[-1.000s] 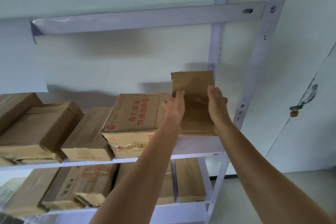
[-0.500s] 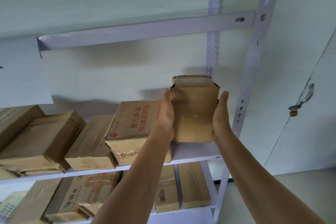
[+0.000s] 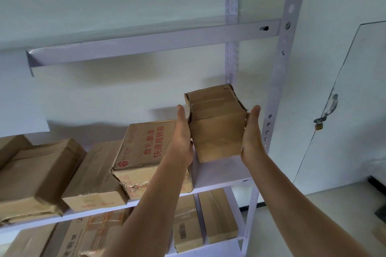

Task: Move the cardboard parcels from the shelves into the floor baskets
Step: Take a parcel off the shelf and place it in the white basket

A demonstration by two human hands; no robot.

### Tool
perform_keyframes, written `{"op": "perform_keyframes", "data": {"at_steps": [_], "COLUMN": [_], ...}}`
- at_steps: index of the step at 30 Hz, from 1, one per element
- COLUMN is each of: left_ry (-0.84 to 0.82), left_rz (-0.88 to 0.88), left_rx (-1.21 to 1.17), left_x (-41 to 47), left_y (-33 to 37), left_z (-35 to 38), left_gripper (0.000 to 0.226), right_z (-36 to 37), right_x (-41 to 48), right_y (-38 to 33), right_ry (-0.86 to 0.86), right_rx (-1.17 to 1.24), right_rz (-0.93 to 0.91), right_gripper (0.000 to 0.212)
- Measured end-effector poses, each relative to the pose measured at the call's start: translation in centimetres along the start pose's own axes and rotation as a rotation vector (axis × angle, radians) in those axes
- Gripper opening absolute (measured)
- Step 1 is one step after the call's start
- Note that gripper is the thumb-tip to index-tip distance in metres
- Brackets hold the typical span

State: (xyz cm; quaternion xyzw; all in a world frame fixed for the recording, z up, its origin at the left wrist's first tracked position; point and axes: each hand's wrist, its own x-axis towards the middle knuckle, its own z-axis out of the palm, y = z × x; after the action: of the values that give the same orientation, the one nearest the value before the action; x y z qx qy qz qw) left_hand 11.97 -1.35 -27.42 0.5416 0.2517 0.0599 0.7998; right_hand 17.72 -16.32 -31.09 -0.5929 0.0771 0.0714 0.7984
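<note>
1. Two hands are raised to the right end of the middle shelf (image 3: 221, 173), and one small cardboard parcel (image 3: 217, 133) is carried between them.
2. The left hand (image 3: 183, 135) is laid flat against the parcel's left side. Its fingers are straight and point upward, not curled round anything.
3. The right hand (image 3: 251, 131) is pressed flat against the parcel's right side in the same way, with the fingers extended.
4. The cardboard parcel is tilted, with its taped top face turned toward the camera. Its lower edge lies just above the shelf board; whether the two touch cannot be told.
5. A printed carton (image 3: 146, 148) with red characters is seen on the same shelf, just left of the parcel and partly covered by the left forearm.
6. Two plain cartons (image 3: 94, 173) are noted further left on that shelf, lying side by side.
7. On the lower shelf (image 3: 208, 249), upright parcels (image 3: 219, 215) are stood next to each other; a barcode label is seen on one.
8. The rack upright (image 3: 279, 89), perforated, is seen just right of the right hand. A door (image 3: 355, 110) with a padlock (image 3: 318, 126) is seen at the far right.
</note>
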Motion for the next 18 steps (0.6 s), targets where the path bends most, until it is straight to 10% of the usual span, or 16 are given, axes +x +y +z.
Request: {"op": "perform_keyframes", "data": {"at_steps": [18], "left_ry": [0.035], "left_rz": [0.058], "left_rx": [-0.010], "left_x": [0.1], "left_y": [-0.4], "left_z": [-0.1], "left_gripper": [0.083], "right_z": [-1.9], "right_x": [-0.3], "right_y": [-0.9], "right_ry": [-0.069], "right_rx": [0.002], "right_rz": [-0.021], "right_gripper": [0.080]}}
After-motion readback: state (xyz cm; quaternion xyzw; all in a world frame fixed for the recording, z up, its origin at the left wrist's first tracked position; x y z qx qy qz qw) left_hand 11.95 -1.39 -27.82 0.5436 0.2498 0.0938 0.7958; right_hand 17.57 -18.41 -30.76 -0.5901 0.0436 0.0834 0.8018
